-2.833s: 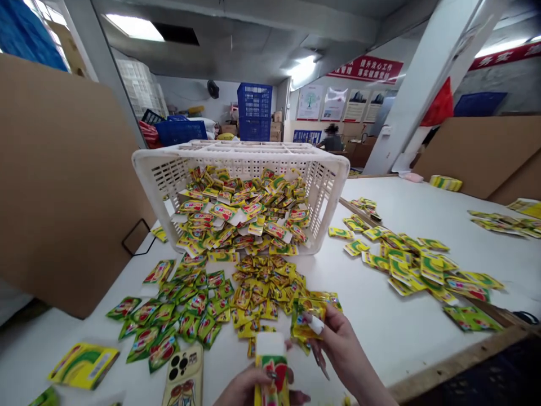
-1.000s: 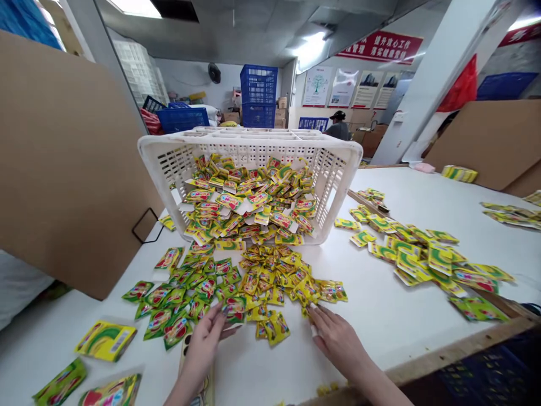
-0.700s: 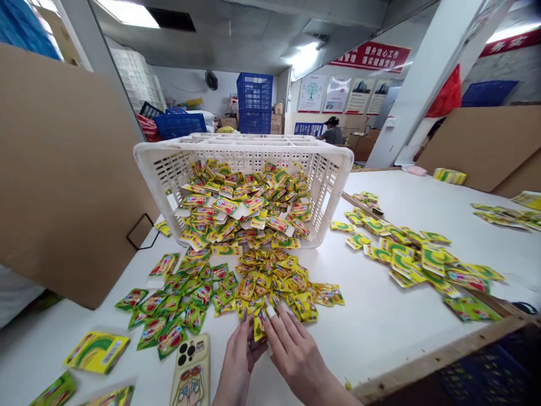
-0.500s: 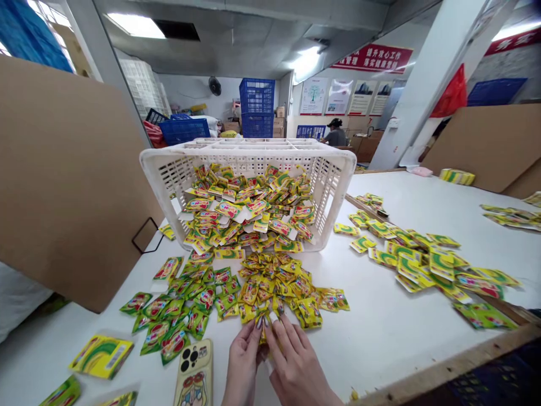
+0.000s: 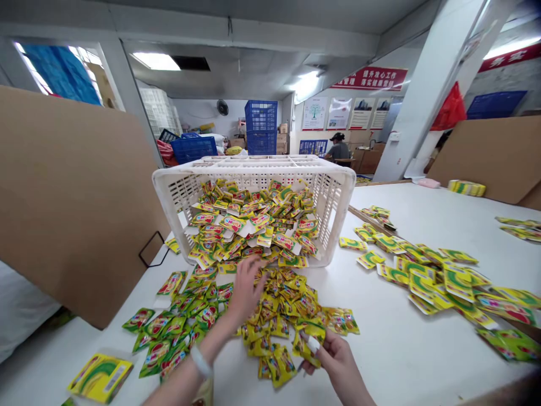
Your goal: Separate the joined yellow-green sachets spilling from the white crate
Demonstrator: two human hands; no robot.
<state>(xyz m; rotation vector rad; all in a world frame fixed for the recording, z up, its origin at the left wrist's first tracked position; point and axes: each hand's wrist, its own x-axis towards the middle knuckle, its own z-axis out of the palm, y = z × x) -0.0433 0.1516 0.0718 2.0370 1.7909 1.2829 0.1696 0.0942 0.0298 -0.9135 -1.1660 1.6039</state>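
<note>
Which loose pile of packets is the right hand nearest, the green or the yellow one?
The yellow pile: the right hand is at its right side, while the green pile lies farther left.

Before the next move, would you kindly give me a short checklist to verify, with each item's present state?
1. Right hand has hold of a yellow packet: ok.
2. Left hand is empty: cannot tell; its fingers are blurred over packets at the crate's front edge.
3. White crate lies on its side, opening toward the person: ok.
4. All packets are inside the crate: not ok; many lie on the table.
5. Green pile is wholly in view: not ok; the left forearm covers part.
</note>
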